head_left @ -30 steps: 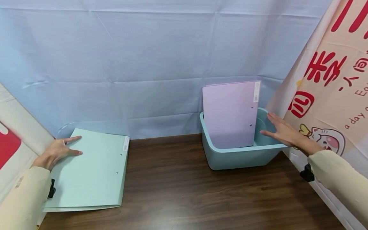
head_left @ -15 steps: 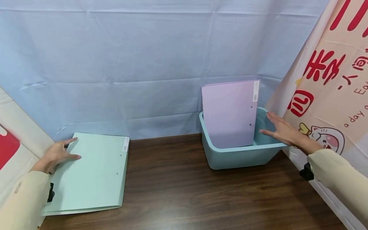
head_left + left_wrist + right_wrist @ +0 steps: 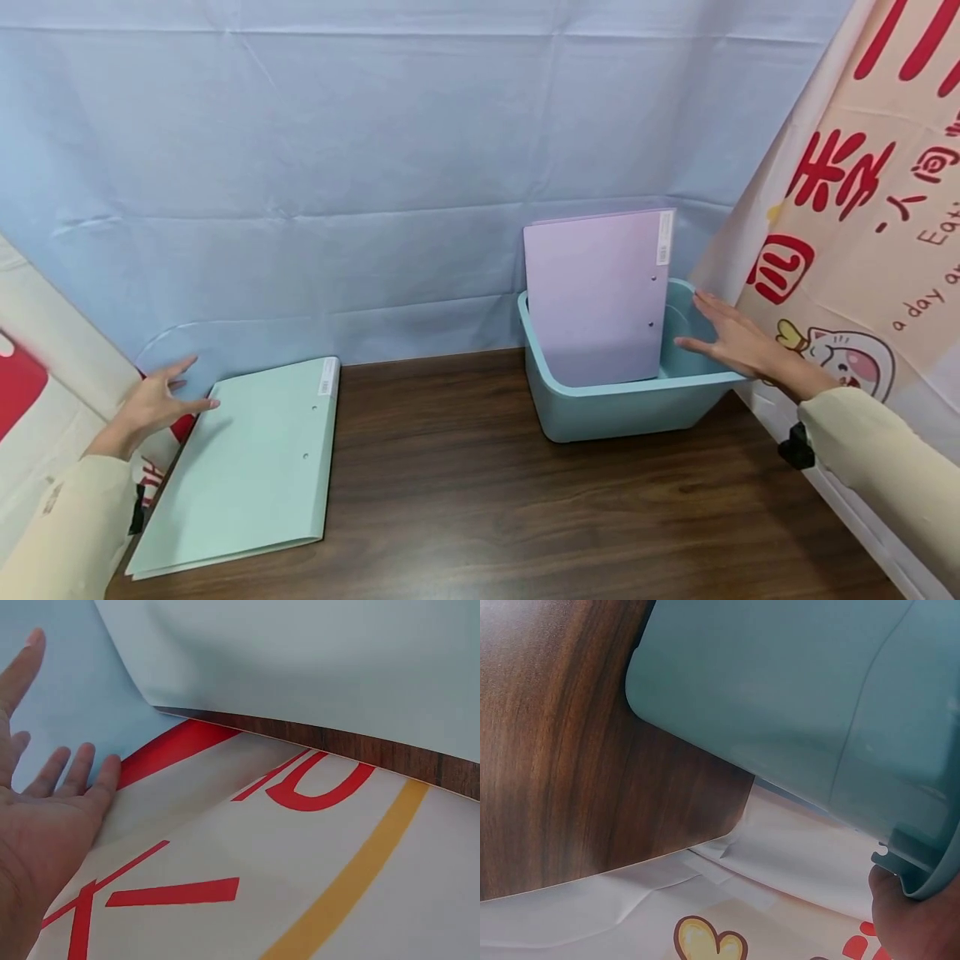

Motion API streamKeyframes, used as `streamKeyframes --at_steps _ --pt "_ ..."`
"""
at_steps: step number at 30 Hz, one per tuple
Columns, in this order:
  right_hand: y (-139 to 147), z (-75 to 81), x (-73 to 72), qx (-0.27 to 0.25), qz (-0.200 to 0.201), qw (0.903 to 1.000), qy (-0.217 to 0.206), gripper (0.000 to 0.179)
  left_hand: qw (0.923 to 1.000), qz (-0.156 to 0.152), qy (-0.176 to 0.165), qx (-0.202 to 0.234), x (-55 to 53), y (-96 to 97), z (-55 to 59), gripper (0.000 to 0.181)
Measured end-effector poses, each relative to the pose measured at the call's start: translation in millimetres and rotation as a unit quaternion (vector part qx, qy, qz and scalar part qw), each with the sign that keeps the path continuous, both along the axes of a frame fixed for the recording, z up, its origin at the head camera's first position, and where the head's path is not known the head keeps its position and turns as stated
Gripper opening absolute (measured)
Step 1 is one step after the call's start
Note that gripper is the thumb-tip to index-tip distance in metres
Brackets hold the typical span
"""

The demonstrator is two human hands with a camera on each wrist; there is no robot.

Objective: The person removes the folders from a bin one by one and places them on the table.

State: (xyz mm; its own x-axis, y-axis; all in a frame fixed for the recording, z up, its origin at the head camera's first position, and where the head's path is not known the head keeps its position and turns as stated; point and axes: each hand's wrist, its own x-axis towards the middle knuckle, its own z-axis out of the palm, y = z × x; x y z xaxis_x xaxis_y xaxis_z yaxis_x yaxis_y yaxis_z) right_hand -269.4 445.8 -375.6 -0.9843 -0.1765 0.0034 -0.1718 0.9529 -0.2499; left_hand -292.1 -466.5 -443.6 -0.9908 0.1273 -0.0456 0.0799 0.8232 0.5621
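A mint-green folder (image 3: 258,467) lies on the table at the left, a white label near its top right corner. My left hand (image 3: 152,407) hovers at its upper left edge, fingers spread, holding nothing; in the left wrist view this hand (image 3: 56,817) is apart from the folder (image 3: 322,667). At the right, a pale purple folder (image 3: 596,292) stands upright, leaning back slightly, in a blue-green plastic bin (image 3: 637,412). My right hand (image 3: 731,335) rests over the bin's right rim, fingers extended and thumb reaching inside; the right wrist view shows only part of this hand (image 3: 915,922) against the rim.
A dark wooden table (image 3: 442,467) stretches between the green folder and the bin. Blue cloth (image 3: 420,183) hangs behind it. Printed cloth (image 3: 847,250) borders the right side, and white-and-red cloth (image 3: 45,400) the left, close to my hand.
The green folder's upper left side has come down and shifted right, baring the printed cloth beside it. My left hand has come off the folder. The right hand and bin stay put.
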Motion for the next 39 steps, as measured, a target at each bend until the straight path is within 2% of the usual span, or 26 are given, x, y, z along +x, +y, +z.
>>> streamKeyframes --at_steps 9,18,26,35,39 --pt "-0.6 -0.1 0.7 -0.006 -0.002 1.0000 -0.002 0.107 0.9999 0.002 0.001 0.015 1.1 8.4 5.4 0.106" --pt "0.4 -0.7 1.3 -0.009 -0.005 0.9999 -0.003 0.107 0.9993 -0.007 -0.003 0.037 -1.0 26.8 12.2 0.104" --pt "1.8 -1.6 0.0 -0.010 0.003 0.9999 0.003 0.107 0.9972 -0.037 0.013 0.063 1.4 43.2 21.9 0.100" --pt "0.6 -1.0 0.5 -0.013 0.005 0.9999 0.004 0.107 0.9963 -0.052 0.020 0.065 3.7 57.3 29.0 0.098" --pt "0.0 -0.6 0.4 -0.012 0.004 0.9999 0.002 0.107 0.9946 -0.068 0.034 0.070 4.7 67.3 31.8 0.096"
